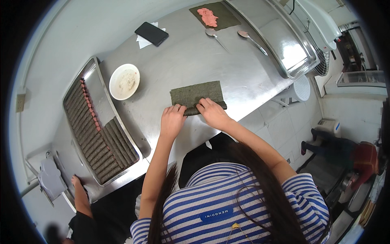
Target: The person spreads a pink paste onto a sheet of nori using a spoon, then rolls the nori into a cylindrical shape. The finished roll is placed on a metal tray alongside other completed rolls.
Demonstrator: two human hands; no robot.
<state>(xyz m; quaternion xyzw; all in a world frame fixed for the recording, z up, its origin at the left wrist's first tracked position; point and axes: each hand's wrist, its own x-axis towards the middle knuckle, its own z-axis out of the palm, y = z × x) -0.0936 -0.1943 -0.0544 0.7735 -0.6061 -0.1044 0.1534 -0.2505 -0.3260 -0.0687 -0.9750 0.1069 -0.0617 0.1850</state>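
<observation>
A dark green seaweed sheet lies on the steel table in front of me. Its near edge is curled into a thin roll, while the far part stays flat. My left hand is closed on the roll's left end, fingers bent over it. My right hand grips the roll a little right of its middle, and the right end sticks out past the fingers. Whatever is inside the roll is hidden.
Left stands a metal tray of finished seaweed rolls, some showing pink filling, beside a white bowl. Farther off are a phone, two spoons, a seaweed sheet with pink paste and another metal tray. A co-worker's hand rests lower left.
</observation>
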